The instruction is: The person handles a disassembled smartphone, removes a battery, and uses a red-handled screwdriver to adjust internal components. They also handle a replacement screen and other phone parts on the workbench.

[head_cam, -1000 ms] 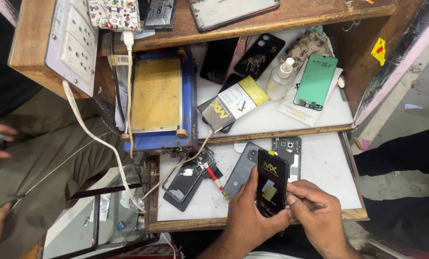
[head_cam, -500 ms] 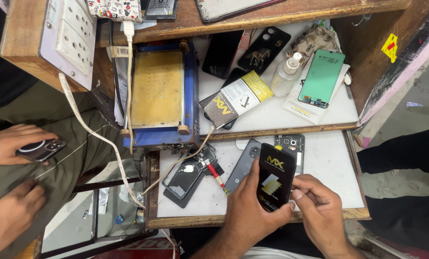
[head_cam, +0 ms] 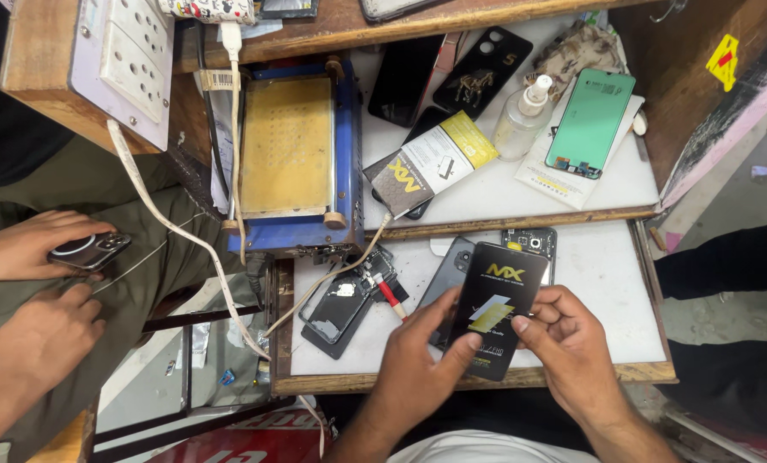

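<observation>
A black phone screen panel [head_cam: 498, 302] with a yellow logo sticker is held over the front of the white pull-out shelf [head_cam: 606, 283]. My left hand [head_cam: 418, 364] grips its lower left edge, thumb on the face. My right hand [head_cam: 568, 343] pinches its right edge. Beneath it lie a grey phone body [head_cam: 450, 273] and an opened phone frame [head_cam: 531, 240]. To the left on the shelf sit a dismantled black phone [head_cam: 341, 309] and a red-handled tool [head_cam: 389, 293].
A blue screen-separator machine [head_cam: 293, 159] with a yellow pad stands at the left. The upper shelf holds a spray bottle [head_cam: 521, 120], a green phone back [head_cam: 591, 122], a boxed screen [head_cam: 431, 163] and dark phones. Another person's hands [head_cam: 36, 244] hold a phone at far left.
The camera view has shifted slightly; the panel stays in both my hands, tilted a little more. The other person's hands have come further into view at left with a phone.
</observation>
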Available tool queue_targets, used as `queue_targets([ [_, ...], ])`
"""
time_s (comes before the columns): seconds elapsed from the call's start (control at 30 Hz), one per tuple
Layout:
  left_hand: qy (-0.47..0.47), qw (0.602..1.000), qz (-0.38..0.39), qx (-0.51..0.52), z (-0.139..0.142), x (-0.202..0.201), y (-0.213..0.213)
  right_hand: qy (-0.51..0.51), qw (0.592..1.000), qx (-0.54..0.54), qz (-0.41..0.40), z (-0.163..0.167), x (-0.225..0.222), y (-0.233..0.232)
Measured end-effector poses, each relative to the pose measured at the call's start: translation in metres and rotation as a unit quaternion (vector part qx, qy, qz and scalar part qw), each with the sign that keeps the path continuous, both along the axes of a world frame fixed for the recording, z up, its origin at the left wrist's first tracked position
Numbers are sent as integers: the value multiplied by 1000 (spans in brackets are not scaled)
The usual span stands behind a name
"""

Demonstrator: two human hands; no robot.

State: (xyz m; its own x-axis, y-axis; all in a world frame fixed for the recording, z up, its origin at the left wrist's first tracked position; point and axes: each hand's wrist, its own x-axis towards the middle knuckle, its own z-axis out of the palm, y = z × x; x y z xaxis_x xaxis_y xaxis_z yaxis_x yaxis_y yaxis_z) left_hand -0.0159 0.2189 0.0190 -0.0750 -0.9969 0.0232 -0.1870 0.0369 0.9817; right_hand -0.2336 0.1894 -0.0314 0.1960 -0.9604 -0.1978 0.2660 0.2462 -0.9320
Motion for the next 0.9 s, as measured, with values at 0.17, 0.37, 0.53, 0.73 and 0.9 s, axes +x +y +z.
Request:
queue_targets([
  [0.17, 145, 983, -18, 108, -21, 12, 7, 9, 998, 13, 68, 2, 11, -3],
  [0.37, 215, 963, 61, 150, -36, 50, 31, 162, 978, -22, 130, 20, 16, -22],
  [0.53, 245, 945, 175, 130, -35, 93, 54, 445, 879, -153, 74, 56, 25, -58],
  [0.73, 293, 928, 211, 91, -58, 120, 55, 488, 808, -329, -15, 105, 36, -106],
  [0.9, 272, 941, 179, 99, -85, 130, 49, 527, 663, -509, -153, 147, 3, -186],
])
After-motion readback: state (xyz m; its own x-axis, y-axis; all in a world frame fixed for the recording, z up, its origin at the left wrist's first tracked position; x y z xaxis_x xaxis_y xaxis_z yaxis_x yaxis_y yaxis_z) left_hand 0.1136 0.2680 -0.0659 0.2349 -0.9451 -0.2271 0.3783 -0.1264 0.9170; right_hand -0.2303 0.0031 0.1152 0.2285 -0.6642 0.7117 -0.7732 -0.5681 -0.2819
